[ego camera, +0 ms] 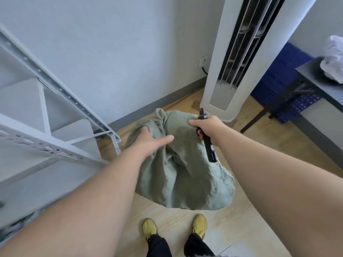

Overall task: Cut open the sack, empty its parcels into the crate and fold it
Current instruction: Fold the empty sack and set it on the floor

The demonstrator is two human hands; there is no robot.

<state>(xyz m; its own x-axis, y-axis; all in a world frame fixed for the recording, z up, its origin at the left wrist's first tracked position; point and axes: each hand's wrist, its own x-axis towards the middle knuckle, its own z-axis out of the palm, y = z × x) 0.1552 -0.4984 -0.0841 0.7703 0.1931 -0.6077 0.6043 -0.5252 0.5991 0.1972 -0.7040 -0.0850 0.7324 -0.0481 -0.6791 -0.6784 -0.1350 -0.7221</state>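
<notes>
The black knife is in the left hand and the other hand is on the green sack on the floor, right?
Not quite. The head view shows the black knife held in the right hand. It is the left hand that is on the green sack on the floor.

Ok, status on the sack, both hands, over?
Left hand open, resting on the grey-green woven sack. Right hand grips a black utility knife at the sack top. Sack on the floor, no parcels showing. Nothing blocking.
</notes>
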